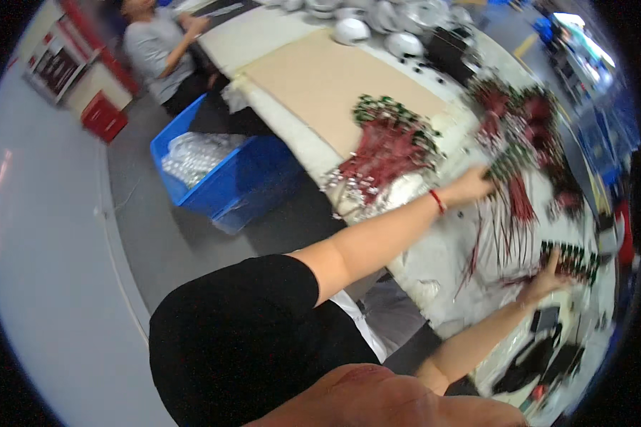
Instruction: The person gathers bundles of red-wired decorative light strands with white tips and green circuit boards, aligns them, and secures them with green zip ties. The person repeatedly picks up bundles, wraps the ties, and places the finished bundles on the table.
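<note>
My left hand [476, 183] is clamped on the near end of a strip of small green boards [509, 164], though blur hides exactly how the fingers lie. Thin dark red wires [521, 203] trail from that strip, just to the right of this hand and on toward my other one. A red string bracelet [436, 201] circles the wrist behind it.

My right hand [547, 280] is closed on a second strip of green-and-black pieces set in a row [573, 262], the thumb across its near side. The two hands are well apart, both over a white-covered surface [434, 267].

Just left of my left hand lies a broad heap of dark red wires with green ends and whitish tips [395, 146]. Beyond the same hand, farther to the right, sit more dark red and green bundles [538, 114]. Well past it, at the far end, are shiny white dome-shaped shells [351, 30] beside a black box [449, 53], with a flat tan sheet [299, 78] to their left.

Nearer me than my right hand are a small dark rectangular object [545, 319] and a crumpled black item [527, 366]. Far left of my left hand stands a blue plastic bin [242, 178] holding clear plastic wrapping [199, 156], and behind it a person in a grey shirt [153, 53].
</note>
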A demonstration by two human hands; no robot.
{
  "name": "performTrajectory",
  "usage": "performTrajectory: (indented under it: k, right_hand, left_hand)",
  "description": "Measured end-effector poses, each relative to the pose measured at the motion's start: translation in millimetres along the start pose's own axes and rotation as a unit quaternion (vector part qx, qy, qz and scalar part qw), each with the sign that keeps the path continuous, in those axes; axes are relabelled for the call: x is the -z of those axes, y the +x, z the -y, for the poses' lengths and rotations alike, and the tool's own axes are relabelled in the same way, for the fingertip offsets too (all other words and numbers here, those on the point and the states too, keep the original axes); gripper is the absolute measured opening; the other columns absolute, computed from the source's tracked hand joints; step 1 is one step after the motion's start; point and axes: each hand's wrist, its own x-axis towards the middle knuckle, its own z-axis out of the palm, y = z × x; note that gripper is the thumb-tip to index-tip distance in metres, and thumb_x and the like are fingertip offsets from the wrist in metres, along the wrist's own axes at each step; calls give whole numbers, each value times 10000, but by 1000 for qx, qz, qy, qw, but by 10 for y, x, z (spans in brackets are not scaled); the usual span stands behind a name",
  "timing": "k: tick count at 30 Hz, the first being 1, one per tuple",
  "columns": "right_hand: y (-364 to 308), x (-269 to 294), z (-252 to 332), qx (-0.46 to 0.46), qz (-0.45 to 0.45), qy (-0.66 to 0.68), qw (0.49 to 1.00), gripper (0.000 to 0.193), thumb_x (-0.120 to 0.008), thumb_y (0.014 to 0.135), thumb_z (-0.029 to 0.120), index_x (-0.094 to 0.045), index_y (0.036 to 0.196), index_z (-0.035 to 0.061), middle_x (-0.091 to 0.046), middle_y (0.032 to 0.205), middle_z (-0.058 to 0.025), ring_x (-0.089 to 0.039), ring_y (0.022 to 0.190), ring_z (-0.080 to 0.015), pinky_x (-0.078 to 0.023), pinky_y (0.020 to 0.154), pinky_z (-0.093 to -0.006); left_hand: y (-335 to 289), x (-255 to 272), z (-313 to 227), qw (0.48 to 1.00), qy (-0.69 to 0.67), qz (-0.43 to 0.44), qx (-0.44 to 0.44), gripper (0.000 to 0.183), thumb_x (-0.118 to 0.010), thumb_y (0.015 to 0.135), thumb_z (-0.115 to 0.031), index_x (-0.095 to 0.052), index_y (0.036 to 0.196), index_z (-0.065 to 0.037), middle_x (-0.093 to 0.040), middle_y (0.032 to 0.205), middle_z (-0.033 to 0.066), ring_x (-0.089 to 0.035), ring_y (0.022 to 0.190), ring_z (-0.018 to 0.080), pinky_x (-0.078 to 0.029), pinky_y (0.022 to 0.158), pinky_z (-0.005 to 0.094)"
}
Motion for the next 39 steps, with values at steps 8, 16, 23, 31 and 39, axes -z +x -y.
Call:
performTrajectory:
  k: [8, 16, 23, 31, 39]
  right_hand:
    - [192, 268, 97, 157, -185, 53, 969, 525, -692, 766, -9, -431, 1222, -7, -537, 1149, -109, -543, 964, -208, -450, 869, -330]
    - [321, 438, -179, 1, -7, 99, 995, 449, -735, 709, 18, -517, 1099, -32, -604, 1006, -86, -581, 865, -178, -462, 766, -288]
    - [48, 93, -42, -97, 151, 66, 982, 245, -687, 779, 71, -566, 989, 38, -602, 865, -16, -574, 710, -98, -465, 628, -229]
    - [-86, 96, 381, -22, 83, 39, 996, 467, -697, 791, 121, -424, 1156, 19, -576, 972, -54, -566, 819, -141, -463, 760, -269]
    - [148, 286, 436, -4, 225, -169, 959, 540, -688, 744, 95, -379, 1175, -8, -568, 897, -53, -535, 757, -128, -466, 719, -279]
  left_hand:
    - [104, 260, -47, 991, -42, -59, 114, 243, -528, 870, -190, -640, 924, 19, -642, 806, 56, -548, 714, 117, -441, 659, 296]
    - [120, 307, -76, 983, -83, 54, 151, 223, -454, 893, -137, -593, 988, 9, -632, 889, 71, -592, 787, 146, -476, 695, 283]
    - [98, 346, -138, 967, -144, 106, 180, 199, -526, 884, -113, -567, 1044, -2, -628, 954, 67, -603, 848, 161, -496, 785, 318]
    - [247, 415, 161, 926, -219, 154, 268, 274, -535, 908, -192, -561, 1110, -7, -634, 1045, 84, -617, 917, 183, -496, 817, 340]
    - [265, 313, 104, 938, -223, 169, 204, 240, -522, 909, -151, -546, 1100, -9, -630, 1046, 117, -623, 919, 207, -497, 844, 365]
